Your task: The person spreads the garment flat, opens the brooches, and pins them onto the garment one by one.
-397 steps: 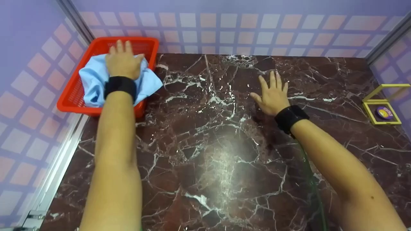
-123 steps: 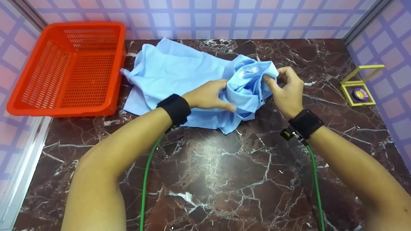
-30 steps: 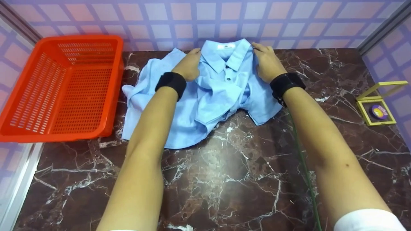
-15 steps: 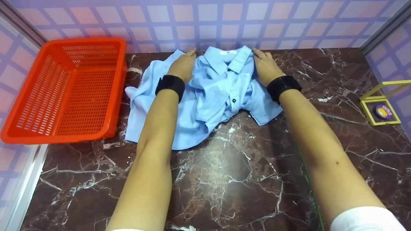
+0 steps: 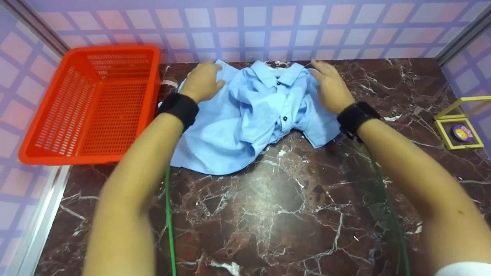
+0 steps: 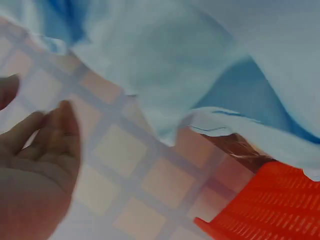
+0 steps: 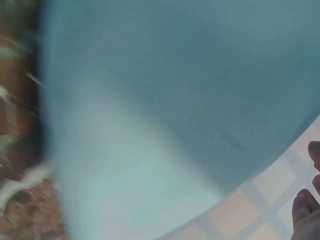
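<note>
A light blue button-up shirt (image 5: 218,130) lies on the dark marble tabletop, collar toward the back wall and its body spread to the left with folds. Two dark buttons show on its front. Above the shirt's left part hovers my left hand (image 5: 201,82), blurred, fingers loosely bent; in the left wrist view those fingers (image 6: 47,140) are apart from the cloth. My right hand (image 5: 333,87) is beside the collar's right side, over the sleeve, with relaxed fingers. Only its fingertips (image 7: 303,205) appear in the right wrist view, clear of the fabric, holding nothing.
A red plastic basket (image 5: 153,103) with slotted walls stands at the left, near the shirt. At the far right sits a small yellow open-lidded box (image 5: 448,142) with a purple round thing (image 5: 462,133) inside. Tiled-pattern walls border the back and sides. A green cable (image 5: 169,222) trails by the left arm.
The shirt went from the basket, under my left hand, to the table, first bunched, then collar-up. Both hands have since let go of the collar area; the left moved leftward, the right slightly rightward.
</note>
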The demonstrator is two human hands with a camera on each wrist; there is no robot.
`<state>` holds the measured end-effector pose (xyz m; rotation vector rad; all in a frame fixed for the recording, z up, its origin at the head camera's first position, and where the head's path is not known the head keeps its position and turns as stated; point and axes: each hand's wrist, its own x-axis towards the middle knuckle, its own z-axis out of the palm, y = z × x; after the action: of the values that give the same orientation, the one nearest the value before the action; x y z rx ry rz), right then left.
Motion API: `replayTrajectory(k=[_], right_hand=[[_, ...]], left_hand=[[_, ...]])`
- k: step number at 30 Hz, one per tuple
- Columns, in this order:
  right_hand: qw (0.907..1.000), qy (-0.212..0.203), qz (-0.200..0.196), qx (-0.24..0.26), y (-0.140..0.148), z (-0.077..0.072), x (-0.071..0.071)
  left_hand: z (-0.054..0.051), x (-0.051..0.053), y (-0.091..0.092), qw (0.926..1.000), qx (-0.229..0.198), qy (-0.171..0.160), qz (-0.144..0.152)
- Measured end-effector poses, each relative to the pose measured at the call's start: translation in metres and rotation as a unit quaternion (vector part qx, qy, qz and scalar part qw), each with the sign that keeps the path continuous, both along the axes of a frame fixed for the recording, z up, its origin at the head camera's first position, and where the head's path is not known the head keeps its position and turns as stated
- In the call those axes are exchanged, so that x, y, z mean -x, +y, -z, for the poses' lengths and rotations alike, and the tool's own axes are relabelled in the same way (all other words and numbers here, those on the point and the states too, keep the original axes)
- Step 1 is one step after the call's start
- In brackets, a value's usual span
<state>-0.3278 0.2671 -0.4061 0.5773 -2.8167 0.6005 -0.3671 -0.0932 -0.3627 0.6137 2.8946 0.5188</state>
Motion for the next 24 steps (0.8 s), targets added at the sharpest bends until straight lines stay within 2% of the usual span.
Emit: replayTrajectory(k=[3, 7, 10, 13, 16, 18, 21, 24], right_hand=[[0.9995, -0.016, -0.017, 0.019, -0.006, 0.004, -0.012], [0.9966, -0.045, -0.05, 0.047, -0.022, 0.012, -0.023], [0.995, -0.045, -0.074, 0.05, -0.036, 0.015, -0.025], [0.9945, -0.034, -0.085, 0.05, -0.047, 0.014, -0.022], [0.9941, -0.033, -0.086, 0.058, -0.056, 0.01, -0.015], [0.9937, -0.038, -0.084, 0.063, -0.061, 0.007, -0.009], [0.9944, -0.049, -0.072, 0.06, -0.062, 0.005, 0.002], [0.9957, -0.06, -0.052, 0.048, -0.06, 0.003, 0.015]], left_hand=[[-0.006, -0.023, -0.008, 0.9984, 0.011, -0.039, 0.041], [-0.005, -0.058, -0.024, 0.9897, 0.023, -0.107, 0.092], [0.0, -0.082, -0.036, 0.9882, 0.044, -0.111, 0.096], [0.006, -0.1, -0.046, 0.9909, 0.047, -0.087, 0.092], [0.011, -0.114, -0.056, 0.996, 0.018, -0.048, 0.073], [0.015, -0.123, -0.061, 0.9989, -0.01, -0.01, 0.045], [0.025, -0.135, -0.064, 0.9978, -0.043, 0.045, -0.02], [0.039, -0.145, -0.059, 0.9922, -0.057, 0.067, -0.088]])
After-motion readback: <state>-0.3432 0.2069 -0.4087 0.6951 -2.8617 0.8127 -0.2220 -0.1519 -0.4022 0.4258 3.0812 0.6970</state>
